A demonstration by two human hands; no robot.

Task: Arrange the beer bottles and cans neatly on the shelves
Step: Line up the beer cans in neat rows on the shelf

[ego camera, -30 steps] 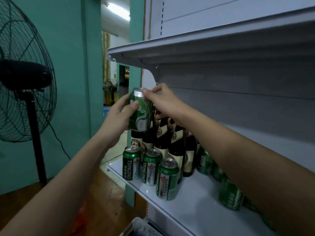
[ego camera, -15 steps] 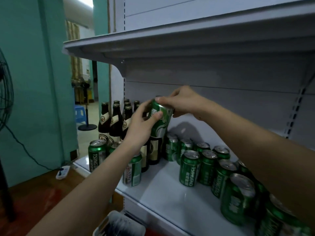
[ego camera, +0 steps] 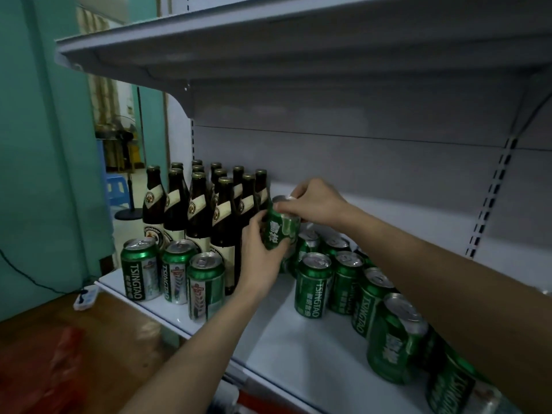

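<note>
A green beer can [ego camera: 280, 227] is held in both hands just above other cans at the back of the white shelf [ego camera: 298, 348]. My left hand [ego camera: 263, 255] wraps its lower side, and my right hand [ego camera: 313, 204] grips its top rim. Several brown beer bottles [ego camera: 206, 213] stand in rows to the left. Three green cans [ego camera: 173, 271] stand in front of the bottles. Several more green cans [ego camera: 343, 282] run to the right along the shelf, partly hidden under my right arm.
The upper shelf [ego camera: 268, 46] overhangs close above. A teal wall [ego camera: 44, 174] is on the left, with a power strip [ego camera: 86, 298] on the wooden floor below it. A blue stool [ego camera: 116, 189] and a fan base stand in the doorway beyond.
Both hands have brought the held can down and toward the back of the shelf, beside the bottles. The view has shifted right and down, so more of the shelf shows.
</note>
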